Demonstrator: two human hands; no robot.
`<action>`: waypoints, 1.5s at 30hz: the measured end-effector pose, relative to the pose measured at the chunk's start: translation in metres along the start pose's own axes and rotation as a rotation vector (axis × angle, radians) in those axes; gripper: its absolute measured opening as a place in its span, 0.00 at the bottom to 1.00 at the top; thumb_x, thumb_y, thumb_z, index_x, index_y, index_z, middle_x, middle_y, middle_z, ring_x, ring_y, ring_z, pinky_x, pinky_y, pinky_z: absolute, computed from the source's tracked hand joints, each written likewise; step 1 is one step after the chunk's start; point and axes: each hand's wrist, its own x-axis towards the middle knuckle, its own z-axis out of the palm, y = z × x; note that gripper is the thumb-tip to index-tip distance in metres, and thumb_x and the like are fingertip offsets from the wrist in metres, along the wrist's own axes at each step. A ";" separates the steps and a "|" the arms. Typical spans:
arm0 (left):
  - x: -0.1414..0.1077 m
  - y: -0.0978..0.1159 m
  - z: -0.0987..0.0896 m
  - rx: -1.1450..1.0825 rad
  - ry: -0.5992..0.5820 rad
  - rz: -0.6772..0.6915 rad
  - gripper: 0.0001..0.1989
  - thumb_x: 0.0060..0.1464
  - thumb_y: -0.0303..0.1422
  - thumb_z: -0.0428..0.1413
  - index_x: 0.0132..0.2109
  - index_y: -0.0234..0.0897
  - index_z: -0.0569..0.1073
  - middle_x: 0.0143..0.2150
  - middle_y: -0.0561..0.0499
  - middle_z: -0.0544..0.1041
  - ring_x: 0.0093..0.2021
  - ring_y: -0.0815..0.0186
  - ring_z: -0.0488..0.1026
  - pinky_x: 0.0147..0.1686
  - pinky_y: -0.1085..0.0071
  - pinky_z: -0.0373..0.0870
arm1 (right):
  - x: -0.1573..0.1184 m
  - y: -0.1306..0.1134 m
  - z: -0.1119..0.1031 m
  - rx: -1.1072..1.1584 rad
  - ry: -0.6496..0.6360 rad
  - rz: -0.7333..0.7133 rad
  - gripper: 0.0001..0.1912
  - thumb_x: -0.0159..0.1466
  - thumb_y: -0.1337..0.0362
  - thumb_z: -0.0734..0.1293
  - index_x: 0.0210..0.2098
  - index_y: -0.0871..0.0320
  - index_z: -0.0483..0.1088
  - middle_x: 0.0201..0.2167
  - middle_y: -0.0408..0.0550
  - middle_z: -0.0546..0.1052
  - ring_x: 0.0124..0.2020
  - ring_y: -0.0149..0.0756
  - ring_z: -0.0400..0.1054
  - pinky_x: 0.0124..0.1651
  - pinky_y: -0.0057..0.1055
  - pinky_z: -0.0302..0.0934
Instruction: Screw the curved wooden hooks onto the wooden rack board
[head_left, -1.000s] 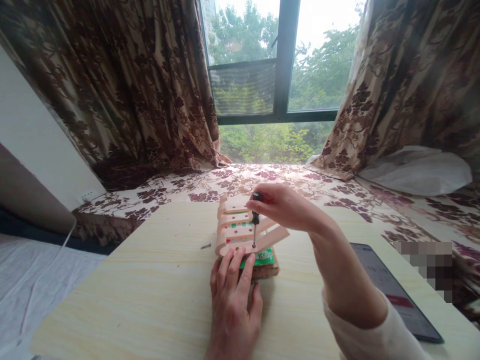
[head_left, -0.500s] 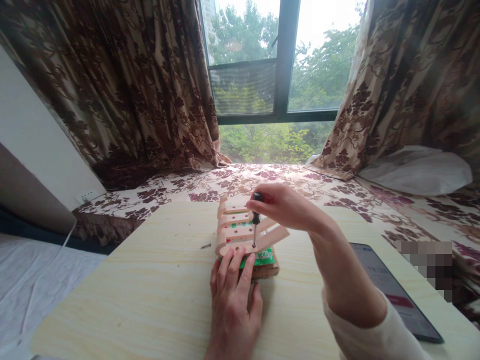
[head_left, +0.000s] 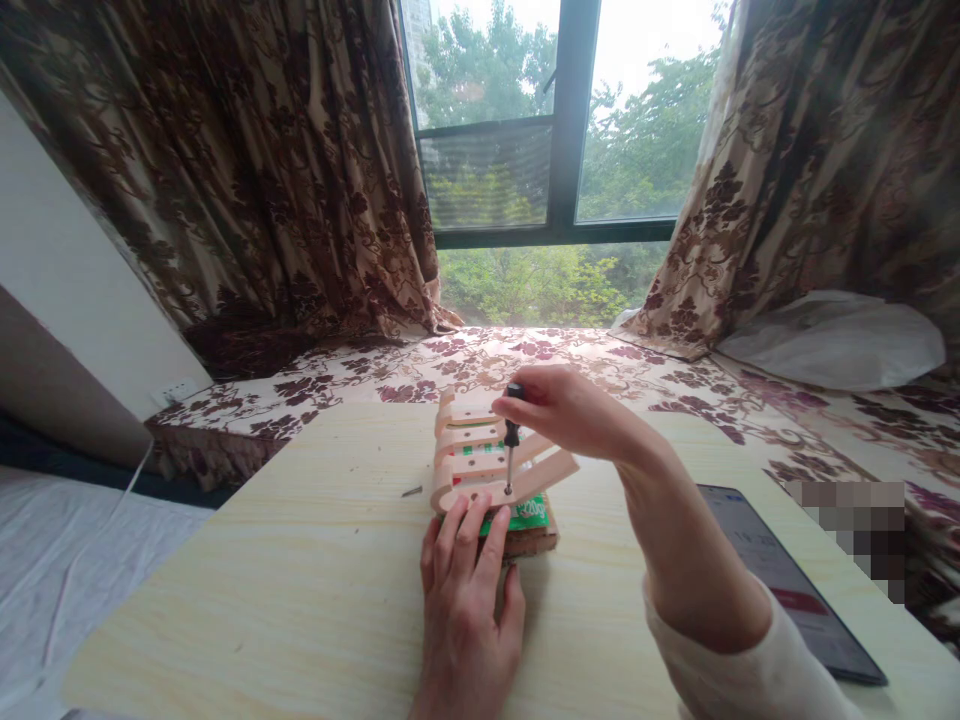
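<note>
On the table sits a pale wooden rack [head_left: 491, 490] with several parallel slats and angled arms, dark screw heads showing along them. Beneath it lies a green-labelled package [head_left: 531, 513] on a brown block-like base. Closed around the black handle of a screwdriver [head_left: 511, 432], my right hand [head_left: 559, 405] keeps the shaft upright, its tip at a screw on the nearest slat. My left hand [head_left: 469, 600] holds the rack's near edge, fingertips bent over it and thumb beside the package. The palm side of this hand is hidden.
A loose screw [head_left: 412, 491] lies left of the rack on the light wooden table [head_left: 300, 570]. At the right edge rests a tablet [head_left: 795, 590]. Behind are a flower-patterned covered ledge [head_left: 540, 350], curtains [head_left: 322, 180] and a white plastic bag [head_left: 840, 340].
Almost nothing differs. My right hand and wrist have shifted very slightly about the screwdriver, while the rack and my left hand stay in place.
</note>
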 end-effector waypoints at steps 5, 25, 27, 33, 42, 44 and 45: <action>0.000 0.000 0.000 -0.003 -0.007 0.000 0.27 0.51 0.23 0.53 0.59 0.34 0.62 0.61 0.42 0.63 0.64 0.53 0.54 0.59 0.50 0.57 | -0.005 -0.005 -0.004 0.012 -0.030 -0.005 0.10 0.60 0.58 0.63 0.31 0.58 0.68 0.21 0.39 0.65 0.23 0.27 0.55 0.25 0.26 0.48; -0.002 -0.001 0.000 -0.007 -0.020 -0.006 0.27 0.51 0.23 0.54 0.60 0.35 0.62 0.61 0.43 0.64 0.64 0.53 0.54 0.59 0.50 0.57 | -0.006 -0.013 -0.006 0.134 -0.174 -0.058 0.11 0.61 0.59 0.62 0.30 0.61 0.70 0.22 0.39 0.63 0.24 0.26 0.53 0.26 0.26 0.48; -0.002 -0.001 0.000 -0.001 -0.020 0.000 0.27 0.52 0.23 0.53 0.60 0.35 0.62 0.62 0.43 0.63 0.64 0.53 0.54 0.59 0.50 0.58 | -0.004 -0.010 -0.003 0.111 -0.129 -0.043 0.13 0.61 0.57 0.63 0.27 0.61 0.68 0.20 0.38 0.60 0.23 0.26 0.50 0.25 0.26 0.46; -0.001 -0.002 0.000 0.005 -0.017 0.018 0.28 0.52 0.23 0.52 0.60 0.35 0.61 0.62 0.43 0.63 0.65 0.53 0.53 0.59 0.50 0.58 | 0.000 -0.003 0.002 0.001 0.002 0.004 0.17 0.60 0.54 0.63 0.22 0.59 0.61 0.18 0.37 0.57 0.22 0.25 0.49 0.24 0.26 0.44; -0.001 -0.003 0.003 0.009 -0.023 0.020 0.28 0.52 0.23 0.53 0.61 0.34 0.60 0.62 0.43 0.63 0.65 0.52 0.53 0.60 0.49 0.57 | -0.006 -0.010 -0.002 0.055 -0.080 -0.041 0.12 0.61 0.58 0.62 0.26 0.59 0.66 0.20 0.38 0.62 0.23 0.26 0.53 0.25 0.26 0.48; -0.001 -0.003 0.002 0.015 -0.024 0.021 0.28 0.52 0.23 0.53 0.61 0.35 0.60 0.62 0.43 0.63 0.65 0.53 0.53 0.60 0.49 0.57 | -0.003 -0.006 0.001 0.025 -0.027 -0.025 0.15 0.61 0.56 0.63 0.22 0.58 0.61 0.18 0.37 0.59 0.22 0.25 0.50 0.24 0.26 0.46; -0.001 -0.002 0.001 0.019 -0.029 0.020 0.28 0.52 0.23 0.52 0.61 0.35 0.60 0.62 0.43 0.63 0.65 0.53 0.53 0.60 0.50 0.57 | -0.002 -0.004 0.002 0.007 -0.004 -0.016 0.16 0.60 0.55 0.63 0.22 0.58 0.60 0.18 0.37 0.57 0.22 0.25 0.49 0.24 0.26 0.45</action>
